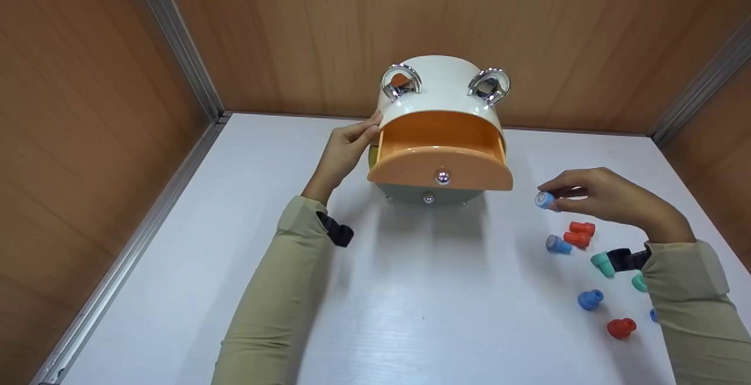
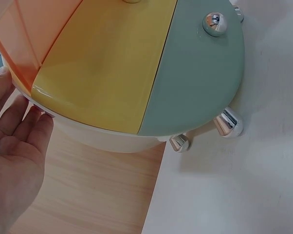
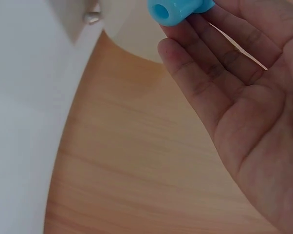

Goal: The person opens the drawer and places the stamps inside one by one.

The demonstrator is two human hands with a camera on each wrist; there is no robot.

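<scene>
Fingertips of the right hand [image 1: 610,200] pinch a little blue stamp [image 1: 544,199], while the flat left hand [image 1: 346,153] touches the drawer box [image 1: 440,97] beside it.

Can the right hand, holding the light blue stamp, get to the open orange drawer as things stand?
Probably yes. The right hand pinches the light blue stamp just right of the orange drawer, which is pulled out with bare table between. The left hand rests on the far side.

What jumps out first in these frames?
The white drawer box with two chrome loops on top stands at the back of the table, its orange drawer pulled open. The left hand rests against its side. The right hand pinches a light blue stamp beside the drawer, above a scatter of red, blue and teal stamps.
</scene>
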